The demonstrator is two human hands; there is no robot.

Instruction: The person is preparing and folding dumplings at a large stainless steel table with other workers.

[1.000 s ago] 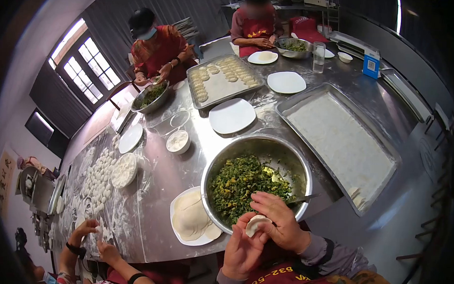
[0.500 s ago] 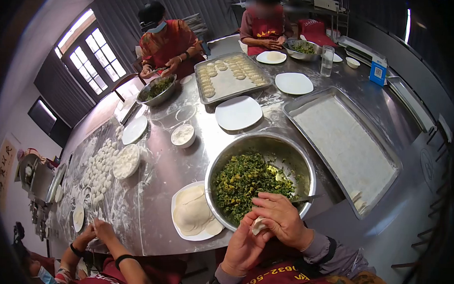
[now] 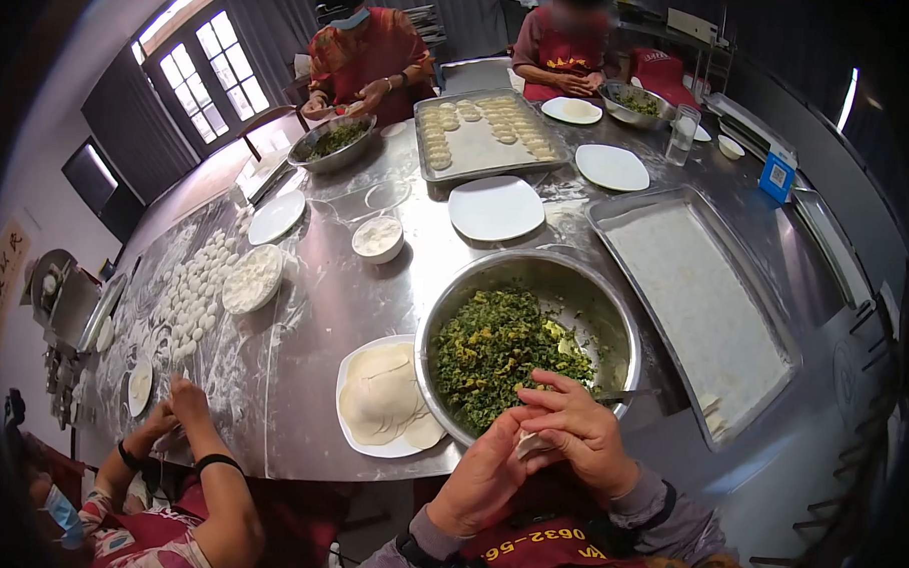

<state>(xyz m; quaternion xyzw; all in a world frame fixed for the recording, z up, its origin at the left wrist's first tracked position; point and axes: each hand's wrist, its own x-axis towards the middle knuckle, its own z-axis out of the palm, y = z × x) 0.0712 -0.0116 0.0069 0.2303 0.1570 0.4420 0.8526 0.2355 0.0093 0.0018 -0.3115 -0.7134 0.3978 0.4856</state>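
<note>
Close in front of me, a small pale dumpling (image 3: 531, 445) is pinched between my two hands. My left hand (image 3: 481, 477) cups it from the left with closed fingers. From the right, my right hand (image 3: 591, 441) presses its fingers and thumb on the dough; part of the dumpling is hidden by them. Just beyond my fingers stands a steel bowl (image 3: 628, 325) holding chopped green and yellow filling (image 3: 507, 351), with a utensil handle (image 3: 621, 396) over its right rim. To the left, round dough wrappers (image 3: 380, 397) are stacked on a white plate (image 3: 347, 428).
A large metal tray (image 3: 694, 292) lies right, with a few pale pieces at its near corner. Farther back are a tray of dumplings (image 3: 468, 169), white plates (image 3: 497, 207) and a flour bowl (image 3: 378, 243). Dough pieces (image 3: 192, 290) and a co-worker's hands (image 3: 185, 407) are left; two more people work opposite.
My view has shifted slightly, so the table scene sits differently in the picture. Both my hands stay together on the dumpling, their fingers slightly rearranged.
</note>
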